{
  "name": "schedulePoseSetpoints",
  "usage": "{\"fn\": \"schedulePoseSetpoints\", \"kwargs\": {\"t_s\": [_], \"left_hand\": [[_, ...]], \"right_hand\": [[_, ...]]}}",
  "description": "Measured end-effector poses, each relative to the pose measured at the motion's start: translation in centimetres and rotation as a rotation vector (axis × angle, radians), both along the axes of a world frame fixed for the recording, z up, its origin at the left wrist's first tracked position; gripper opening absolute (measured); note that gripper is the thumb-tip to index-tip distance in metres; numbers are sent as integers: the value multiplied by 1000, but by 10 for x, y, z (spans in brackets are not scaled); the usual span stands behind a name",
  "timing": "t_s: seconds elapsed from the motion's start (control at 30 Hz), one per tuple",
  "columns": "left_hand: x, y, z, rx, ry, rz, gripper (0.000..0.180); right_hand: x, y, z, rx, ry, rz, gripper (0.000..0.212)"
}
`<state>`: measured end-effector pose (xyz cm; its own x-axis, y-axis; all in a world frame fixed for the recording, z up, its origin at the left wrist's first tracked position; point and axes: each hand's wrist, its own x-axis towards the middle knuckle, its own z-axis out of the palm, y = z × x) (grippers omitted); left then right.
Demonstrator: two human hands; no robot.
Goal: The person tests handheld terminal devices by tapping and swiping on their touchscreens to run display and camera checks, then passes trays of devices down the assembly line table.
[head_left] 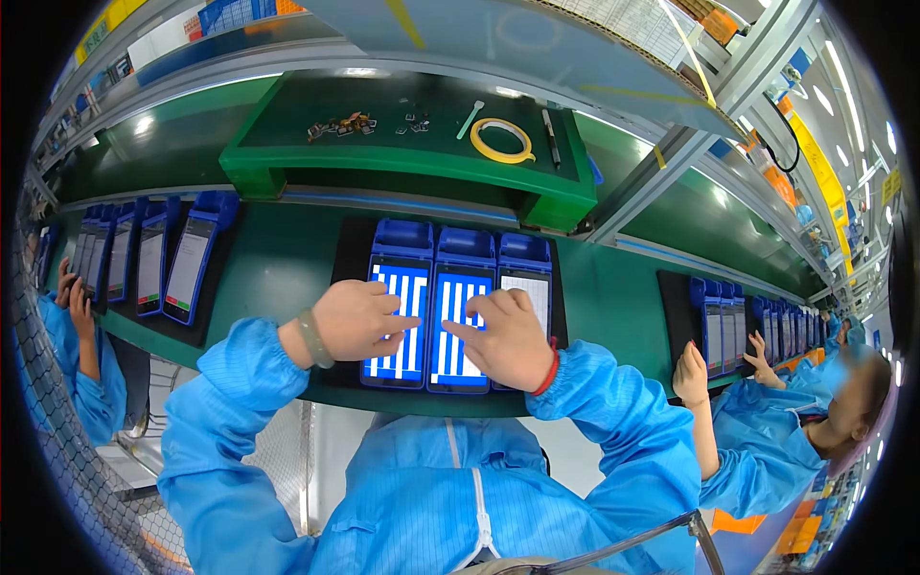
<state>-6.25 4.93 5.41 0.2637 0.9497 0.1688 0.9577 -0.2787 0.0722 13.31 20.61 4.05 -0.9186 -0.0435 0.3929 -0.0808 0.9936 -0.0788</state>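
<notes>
A dark-green worktop (259, 278) stretches sideways; beyond it, a bright-green raised shelf (254, 179), grey metal post (639, 195) and white ceiling tube lights (835, 62) at right.

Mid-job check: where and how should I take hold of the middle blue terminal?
I'd grip the middle terminal by its blue head at the far end, probably coming from above. That end is uncovered, while the right hand is over the terminal's middle, and the neighbouring terminals sit close along both long sides.
</notes>
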Motion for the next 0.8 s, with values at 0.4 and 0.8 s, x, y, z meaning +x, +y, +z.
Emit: {"fn": "schedulePoseSetpoints", "kwargs": {"t_s": [0.4,0.8], "left_hand": [[-15,-51,-5,200,-119,94,15],[12,-69,-15,447,-316,426,21]], "right_hand": [[49,-16,1,19,-114,70,30],[51,-5,3,-67,-108,113,23]]}}
